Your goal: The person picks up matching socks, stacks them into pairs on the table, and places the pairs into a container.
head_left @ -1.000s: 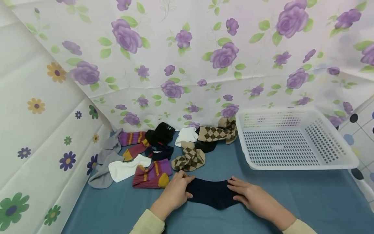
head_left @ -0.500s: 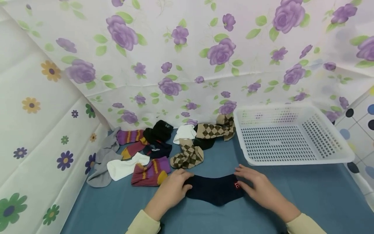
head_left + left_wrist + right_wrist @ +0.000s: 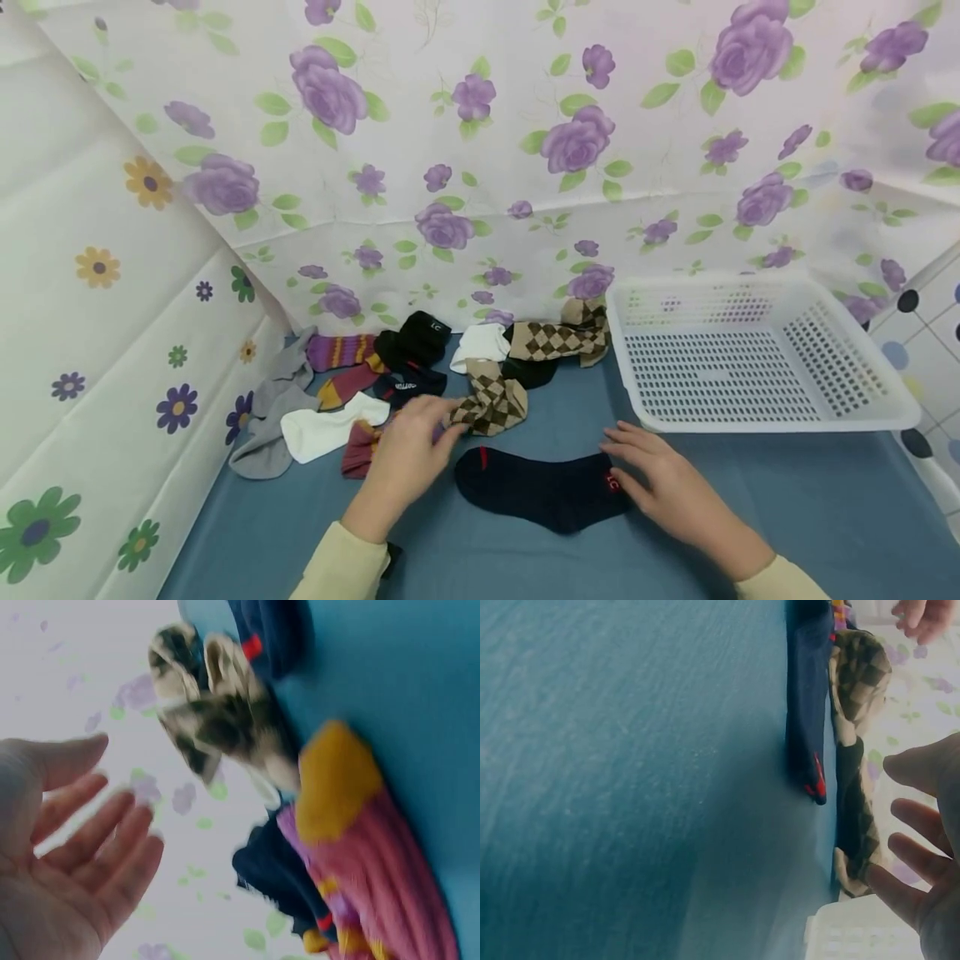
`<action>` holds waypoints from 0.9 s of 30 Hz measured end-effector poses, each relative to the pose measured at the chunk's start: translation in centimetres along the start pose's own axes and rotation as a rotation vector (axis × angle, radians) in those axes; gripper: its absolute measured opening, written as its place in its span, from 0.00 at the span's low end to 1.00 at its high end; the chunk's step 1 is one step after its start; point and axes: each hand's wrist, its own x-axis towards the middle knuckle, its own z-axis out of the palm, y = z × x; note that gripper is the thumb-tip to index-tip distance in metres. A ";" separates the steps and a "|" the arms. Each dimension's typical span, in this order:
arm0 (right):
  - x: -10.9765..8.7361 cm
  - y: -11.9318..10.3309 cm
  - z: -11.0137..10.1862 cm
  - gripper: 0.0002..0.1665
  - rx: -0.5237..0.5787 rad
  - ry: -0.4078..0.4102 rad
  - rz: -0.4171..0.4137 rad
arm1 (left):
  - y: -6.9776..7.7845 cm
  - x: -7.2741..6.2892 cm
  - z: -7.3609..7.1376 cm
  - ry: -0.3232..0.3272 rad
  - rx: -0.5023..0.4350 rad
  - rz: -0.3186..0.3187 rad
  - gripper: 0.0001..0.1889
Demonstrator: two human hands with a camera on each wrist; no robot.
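Note:
A navy sock (image 3: 543, 490) with a red toe stripe and a red mark at its cuff lies flat on the blue cloth, toe to the left. My left hand (image 3: 408, 454) hovers over the striped maroon and purple sock (image 3: 375, 870), its fingers loosely bent and holding nothing. In the head view it partly hides that sock. A crumpled brown argyle sock (image 3: 491, 404) lies just beyond the left fingertips. My right hand (image 3: 667, 487) is at the navy sock's cuff with relaxed, spread fingers. The right wrist view has its fingers (image 3: 922, 825) apart and no sock in them.
A white perforated plastic basket (image 3: 750, 423) stands at the back right. Along the back left lie a grey sock (image 3: 262, 446), white socks (image 3: 326, 429), a black sock (image 3: 420, 337) and another argyle sock (image 3: 551, 343). A floral sheet (image 3: 480, 208) hangs behind.
My left hand has let go of the navy sock's toe and moved left and up over the striped sock. My right hand has loosened from the cuff and shifted slightly right, uncovering the red mark.

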 end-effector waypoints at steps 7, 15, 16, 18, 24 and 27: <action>0.6 -0.8 -0.1 0.27 -0.007 -0.008 -0.008 | -3.5 2.0 0.1 0.183 0.157 -0.052 0.33; 1.1 -1.8 0.0 0.31 -0.084 -0.056 -0.034 | -4.9 3.4 1.5 -0.044 0.193 -0.231 0.44; 1.1 -2.0 0.0 0.31 -0.101 -0.051 -0.036 | -5.0 3.5 1.7 -0.074 0.198 -0.249 0.44; 1.2 -2.3 -0.1 0.31 -0.130 -0.027 -0.037 | -5.2 3.7 2.0 -0.127 0.210 -0.276 0.44; 1.5 -3.1 -0.6 0.26 -0.168 0.045 -0.025 | -5.6 4.1 2.3 -0.259 0.196 -0.349 0.36; 1.5 -3.4 -0.7 0.22 -0.182 0.041 -0.007 | -5.8 4.2 2.5 -0.305 0.177 -0.382 0.32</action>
